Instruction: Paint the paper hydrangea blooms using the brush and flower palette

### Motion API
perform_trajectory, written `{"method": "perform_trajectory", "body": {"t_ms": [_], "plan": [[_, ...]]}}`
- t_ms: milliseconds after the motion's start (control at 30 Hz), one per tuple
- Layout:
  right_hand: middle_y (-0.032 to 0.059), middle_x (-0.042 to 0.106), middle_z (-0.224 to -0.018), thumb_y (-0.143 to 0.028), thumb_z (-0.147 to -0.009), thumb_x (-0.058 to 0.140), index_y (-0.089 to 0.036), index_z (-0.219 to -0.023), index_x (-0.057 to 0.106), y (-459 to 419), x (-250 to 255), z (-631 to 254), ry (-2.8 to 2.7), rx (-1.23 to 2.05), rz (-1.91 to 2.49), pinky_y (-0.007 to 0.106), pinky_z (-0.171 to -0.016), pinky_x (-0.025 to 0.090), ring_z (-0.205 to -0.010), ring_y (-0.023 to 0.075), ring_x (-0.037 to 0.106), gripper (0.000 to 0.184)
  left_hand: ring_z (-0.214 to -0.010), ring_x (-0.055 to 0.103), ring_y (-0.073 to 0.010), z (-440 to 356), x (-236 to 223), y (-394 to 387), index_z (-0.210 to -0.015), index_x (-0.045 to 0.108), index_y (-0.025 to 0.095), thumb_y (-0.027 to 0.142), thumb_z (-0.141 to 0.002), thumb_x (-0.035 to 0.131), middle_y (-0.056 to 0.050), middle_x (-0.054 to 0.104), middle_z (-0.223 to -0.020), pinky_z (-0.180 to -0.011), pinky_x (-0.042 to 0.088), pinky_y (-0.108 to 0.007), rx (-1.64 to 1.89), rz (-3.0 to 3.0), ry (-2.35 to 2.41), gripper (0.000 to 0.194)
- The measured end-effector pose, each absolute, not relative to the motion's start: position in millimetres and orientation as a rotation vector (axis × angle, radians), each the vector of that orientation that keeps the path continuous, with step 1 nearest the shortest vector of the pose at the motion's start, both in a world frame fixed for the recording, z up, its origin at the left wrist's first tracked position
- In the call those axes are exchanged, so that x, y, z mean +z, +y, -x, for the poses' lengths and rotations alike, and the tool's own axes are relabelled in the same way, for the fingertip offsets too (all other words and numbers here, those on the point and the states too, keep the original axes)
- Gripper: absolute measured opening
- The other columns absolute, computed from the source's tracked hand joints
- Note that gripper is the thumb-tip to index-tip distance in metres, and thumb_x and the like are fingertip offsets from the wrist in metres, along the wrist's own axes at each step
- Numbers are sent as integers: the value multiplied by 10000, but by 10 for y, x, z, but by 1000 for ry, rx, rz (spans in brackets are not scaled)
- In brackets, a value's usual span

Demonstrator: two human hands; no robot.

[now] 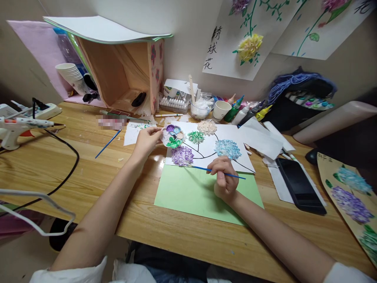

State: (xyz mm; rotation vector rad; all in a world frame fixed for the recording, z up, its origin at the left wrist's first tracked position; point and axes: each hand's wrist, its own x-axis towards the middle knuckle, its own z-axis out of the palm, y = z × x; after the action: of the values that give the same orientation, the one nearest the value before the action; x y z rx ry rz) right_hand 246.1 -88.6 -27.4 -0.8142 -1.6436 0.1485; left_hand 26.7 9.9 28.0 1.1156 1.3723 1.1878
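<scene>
Blue paintbrush [201,168], palette [173,136] (purple, green blotches)

White sheet [208,146], flat: black painted stems; textured flower heads in purple, green, cream, blue.
Round palette [173,136], wells daubed purple, blue, green: raised at the sheet's far-left corner.
Paintbrush [200,168], slim, blue-handled: along the sheet's near edge, tip leftward.

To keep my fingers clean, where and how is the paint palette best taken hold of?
Probably pinch the palette by its right rim, from the right side: paint covers much of its round surface, and the left hand holds its left edge.
</scene>
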Motion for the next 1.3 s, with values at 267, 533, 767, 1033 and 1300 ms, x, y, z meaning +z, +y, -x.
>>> {"method": "perform_trajectory", "body": {"t_ms": [267,533,767,1033,1300], "plan": [[9,575,-667,-139,-880,371,-228,-775,501,-884,-264,-2458,-1664,152,848,366,-665,391,-683,180,513,189,-708,662,-160,-261,253,115,-792,677,116,230,-640,664,-44,704,-751,-668,568,-278,1181,-1126,1372,191],[4,577,-641,-136,-864,381,-232,-761,500,-896,-279,-2474,-1707,136,783,360,-649,389,-669,181,504,184,-722,664,-171,-256,253,113,-784,677,118,242,-628,668,-50,705,-758,-678,568,-295,1179,-1132,1369,200],[5,581,-669,-121,-859,388,-234,-783,506,-887,-277,-2470,-1704,87,827,360,-659,401,-681,182,514,180,-718,664,-170,-268,268,99,-775,677,124,243,-634,660,-44,702,-744,-665,568,-281,1169,-1132,1378,185],[2,568,-647,-162,-870,379,-238,-747,504,-882,-283,-2477,-1682,114,835,361,-649,393,-659,187,517,191,-730,670,-178,-267,249,110,-775,676,128,248,-629,669,-31,699,-741,-700,566,-305,1168,-1128,1386,190],[3,568,-656,-179,-891,354,-231,-752,500,-864,-260,-2456,-1602,166,844,368,-666,386,-659,184,513,208,-713,663,-166,-289,279,89,-767,669,130,231,-639,658,-31,695,-722,-685,570,-290,1156,-1124,1356,164]]}}
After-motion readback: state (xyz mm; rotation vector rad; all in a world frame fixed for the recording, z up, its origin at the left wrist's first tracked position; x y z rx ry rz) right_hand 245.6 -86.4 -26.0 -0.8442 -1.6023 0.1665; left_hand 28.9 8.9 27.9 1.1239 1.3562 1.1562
